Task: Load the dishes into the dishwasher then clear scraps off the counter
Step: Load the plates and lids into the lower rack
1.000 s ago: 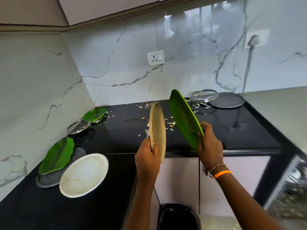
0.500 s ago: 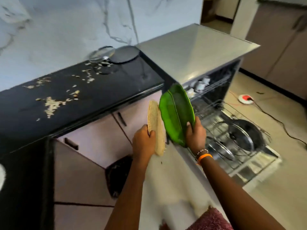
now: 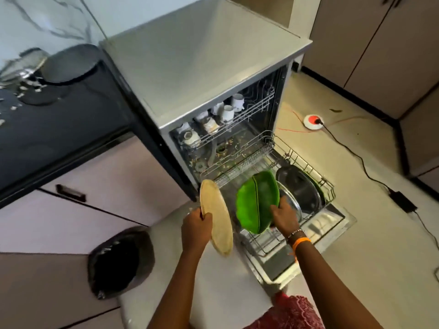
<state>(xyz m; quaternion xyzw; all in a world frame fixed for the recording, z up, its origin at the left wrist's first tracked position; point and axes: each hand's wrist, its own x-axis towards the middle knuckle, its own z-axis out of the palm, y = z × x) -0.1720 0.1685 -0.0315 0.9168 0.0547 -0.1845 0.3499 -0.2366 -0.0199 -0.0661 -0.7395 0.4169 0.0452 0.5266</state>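
Note:
My left hand (image 3: 196, 227) grips a tan round plate (image 3: 217, 217) by its edge, held upright just left of the open dishwasher (image 3: 228, 129). My right hand (image 3: 283, 216) holds a green leaf-shaped plate (image 3: 256, 201), tilted on edge over the pulled-out lower rack (image 3: 308, 172). A steel plate and a dark pan lid (image 3: 300, 186) stand in that rack behind the green plate. Several white cups (image 3: 225, 113) sit in the upper rack. Food scraps (image 3: 14, 96) lie on the black counter (image 3: 59, 119) at the left.
A black-lined bin (image 3: 118, 260) stands on the floor below the counter. A glass lid (image 3: 26, 65) and a dark round plate (image 3: 70, 62) rest at the counter's back. A red-and-white socket (image 3: 313, 121) and cables cross the floor to the right. The dishwasher's door lies open beneath the rack.
I have turned from the counter to the dishwasher, carrying both plates. The green plate has gone down over the lower rack, and the tan plate has followed to its left.

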